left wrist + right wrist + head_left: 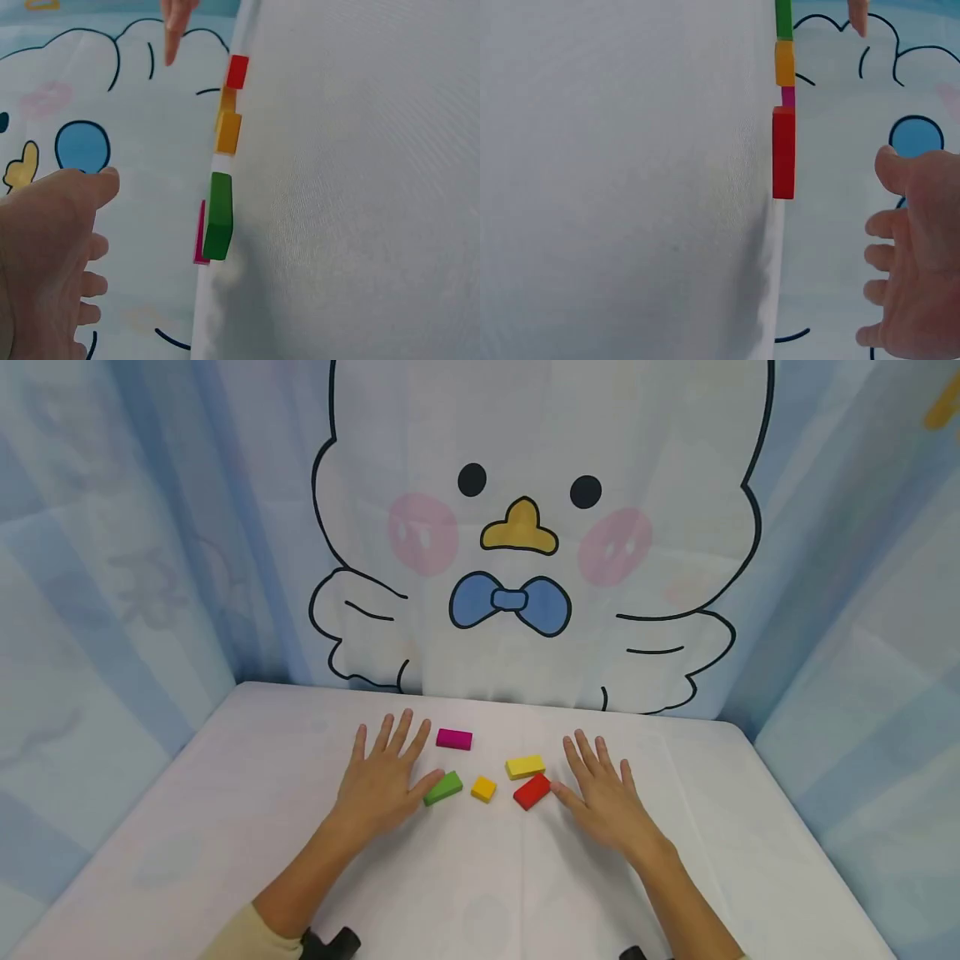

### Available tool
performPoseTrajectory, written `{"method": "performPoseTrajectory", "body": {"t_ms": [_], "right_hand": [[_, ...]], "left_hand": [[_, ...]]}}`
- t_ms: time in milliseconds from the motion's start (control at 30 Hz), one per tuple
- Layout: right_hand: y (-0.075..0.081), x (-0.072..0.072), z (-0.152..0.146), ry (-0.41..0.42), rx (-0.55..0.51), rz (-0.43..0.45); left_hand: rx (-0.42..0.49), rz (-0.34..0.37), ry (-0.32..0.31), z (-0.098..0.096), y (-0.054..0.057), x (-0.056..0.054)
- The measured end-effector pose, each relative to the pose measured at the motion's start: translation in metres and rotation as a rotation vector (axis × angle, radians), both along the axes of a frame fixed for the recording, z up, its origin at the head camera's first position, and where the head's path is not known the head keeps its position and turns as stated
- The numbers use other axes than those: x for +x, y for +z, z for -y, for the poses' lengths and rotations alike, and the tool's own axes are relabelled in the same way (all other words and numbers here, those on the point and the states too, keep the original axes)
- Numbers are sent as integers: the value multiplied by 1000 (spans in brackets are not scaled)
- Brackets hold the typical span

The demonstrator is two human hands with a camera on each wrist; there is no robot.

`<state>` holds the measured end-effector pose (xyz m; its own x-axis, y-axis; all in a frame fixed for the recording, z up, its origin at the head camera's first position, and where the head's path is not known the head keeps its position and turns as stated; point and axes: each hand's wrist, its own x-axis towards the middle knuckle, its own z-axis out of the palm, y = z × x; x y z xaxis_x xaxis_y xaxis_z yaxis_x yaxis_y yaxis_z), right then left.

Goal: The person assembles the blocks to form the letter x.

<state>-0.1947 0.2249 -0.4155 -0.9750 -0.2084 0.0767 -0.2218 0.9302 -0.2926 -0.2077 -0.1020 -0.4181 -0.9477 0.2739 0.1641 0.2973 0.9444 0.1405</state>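
Note:
Several coloured blocks lie on the white table. My left hand hovers with straight, spread fingers, its thumb overlapping the green block in the head view; the left wrist view shows a gap between that thumb and the green block. To the right, my right hand also has its fingers spread, its thumb tip beside the red block. In the right wrist view it stands apart from the red block. Between the hands are a small orange block and a yellow block. A magenta block sits farther back.
The white table ends at a backdrop cloth with a cartoon bird on it. Blue-and-white curtains hang at both sides. Black wrist gear shows at the lower edge.

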Motion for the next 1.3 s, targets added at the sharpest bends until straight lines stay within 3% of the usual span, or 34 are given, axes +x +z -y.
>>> {"method": "performPoseTrajectory", "body": {"t_ms": [467,900,1300], "right_hand": [[6,-7,10,77,-19,29],[4,-16,15,77,-72,82],[1,-19,17,107,-120,152]], "left_hand": [[82,99,-83,-24,1,-11],[136,192,-108,-44,-3,-22],[236,308,-197,-57,-3,-27]]}}
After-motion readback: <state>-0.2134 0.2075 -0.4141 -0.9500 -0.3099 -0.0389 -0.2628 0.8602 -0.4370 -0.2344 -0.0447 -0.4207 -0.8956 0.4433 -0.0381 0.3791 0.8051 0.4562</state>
